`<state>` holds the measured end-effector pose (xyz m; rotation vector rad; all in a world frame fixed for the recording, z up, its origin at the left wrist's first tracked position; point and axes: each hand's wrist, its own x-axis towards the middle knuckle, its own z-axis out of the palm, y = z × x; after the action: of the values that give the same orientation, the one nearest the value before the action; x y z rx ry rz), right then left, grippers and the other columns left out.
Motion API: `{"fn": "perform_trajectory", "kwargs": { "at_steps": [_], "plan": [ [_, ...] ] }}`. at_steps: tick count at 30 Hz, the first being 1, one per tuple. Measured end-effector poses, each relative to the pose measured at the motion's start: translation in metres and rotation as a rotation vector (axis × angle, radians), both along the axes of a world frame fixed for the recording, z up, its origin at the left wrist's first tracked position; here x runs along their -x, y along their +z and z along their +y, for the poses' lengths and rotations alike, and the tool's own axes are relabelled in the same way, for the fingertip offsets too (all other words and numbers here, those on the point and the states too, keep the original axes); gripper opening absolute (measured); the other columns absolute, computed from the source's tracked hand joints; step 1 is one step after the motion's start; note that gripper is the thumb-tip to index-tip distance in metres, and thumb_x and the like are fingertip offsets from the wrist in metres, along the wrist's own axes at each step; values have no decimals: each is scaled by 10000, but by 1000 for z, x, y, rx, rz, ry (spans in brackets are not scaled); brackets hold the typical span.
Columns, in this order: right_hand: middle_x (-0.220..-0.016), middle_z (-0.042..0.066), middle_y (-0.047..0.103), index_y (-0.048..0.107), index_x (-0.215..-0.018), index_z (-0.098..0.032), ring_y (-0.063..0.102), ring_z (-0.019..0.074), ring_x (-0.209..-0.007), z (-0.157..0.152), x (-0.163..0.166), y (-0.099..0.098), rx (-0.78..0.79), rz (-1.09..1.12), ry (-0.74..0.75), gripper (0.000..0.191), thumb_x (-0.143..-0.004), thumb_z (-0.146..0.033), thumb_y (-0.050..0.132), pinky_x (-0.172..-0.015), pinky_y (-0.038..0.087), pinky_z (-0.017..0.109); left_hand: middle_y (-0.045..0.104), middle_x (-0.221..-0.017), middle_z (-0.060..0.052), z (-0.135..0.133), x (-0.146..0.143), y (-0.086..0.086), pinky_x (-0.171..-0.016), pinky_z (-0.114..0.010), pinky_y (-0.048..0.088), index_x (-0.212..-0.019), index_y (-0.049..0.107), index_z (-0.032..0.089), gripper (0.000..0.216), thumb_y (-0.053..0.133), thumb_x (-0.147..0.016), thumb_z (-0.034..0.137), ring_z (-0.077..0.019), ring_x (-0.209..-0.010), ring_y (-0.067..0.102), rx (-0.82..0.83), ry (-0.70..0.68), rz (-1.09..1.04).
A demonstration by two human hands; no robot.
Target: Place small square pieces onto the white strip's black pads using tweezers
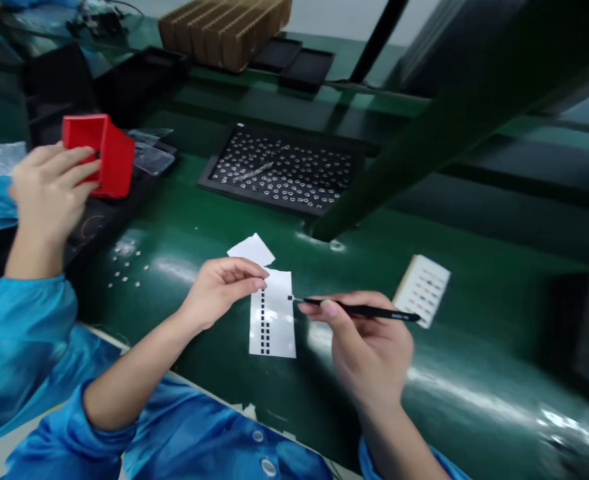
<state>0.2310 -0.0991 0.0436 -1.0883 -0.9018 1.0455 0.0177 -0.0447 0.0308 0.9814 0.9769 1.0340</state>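
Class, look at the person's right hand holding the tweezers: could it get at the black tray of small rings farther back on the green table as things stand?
Probably yes: the right hand with the tweezers has bare green table between it and the black tray.

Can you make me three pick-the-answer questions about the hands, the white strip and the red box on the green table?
1. Where is the white strip?
A. On the green table, under the left hand's fingers
B. Inside the red box
C. On the black tray

2. What colour is the box that a co-worker's hand holds?
A. Blue
B. Red
C. Yellow

3. What does the right hand hold?
A. Nothing
B. A cup
C. Black tweezers, pinching a tiny dark square

Answers: 1 A, the left hand pins the strip flat on the table. 2 B, the box is bright red. 3 C, the tweezer tip carries a small square beside the strip's edge.
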Motion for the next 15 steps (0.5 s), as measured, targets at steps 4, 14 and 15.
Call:
{"fn": "perform_trajectory", "kwargs": {
  "at_steps": [4,14,15],
  "plan": [
    [-836,26,848,673,-964,-219,856,212,-739,14,-8,-14,6,66,-33,279,-889,-308,927,-671,691,228,846,-937,-71,3,-35,-13,-795,-232,605,-870,856,183,166,967,-765,248,-139,-822,770,126,-67,-94],
    [-867,17,854,701,-969,-230,855,184,-749,11,-8,-30,67,66,12,201,-919,-238,895,-725,689,207,857,-968,-79,-5,-39,-23,-788,-252,606,-931,870,197,99,883,-849,250,-165,-843,783,181,-40,0],
    [-870,14,853,702,-969,-231,855,182,-750,11,-8,-31,67,60,7,197,-922,-237,893,-728,689,206,857,-979,-77,-4,-39,-22,-799,-250,607,-937,868,199,94,879,-856,244,-165,-859,786,174,-36,-2]
  ]
}}
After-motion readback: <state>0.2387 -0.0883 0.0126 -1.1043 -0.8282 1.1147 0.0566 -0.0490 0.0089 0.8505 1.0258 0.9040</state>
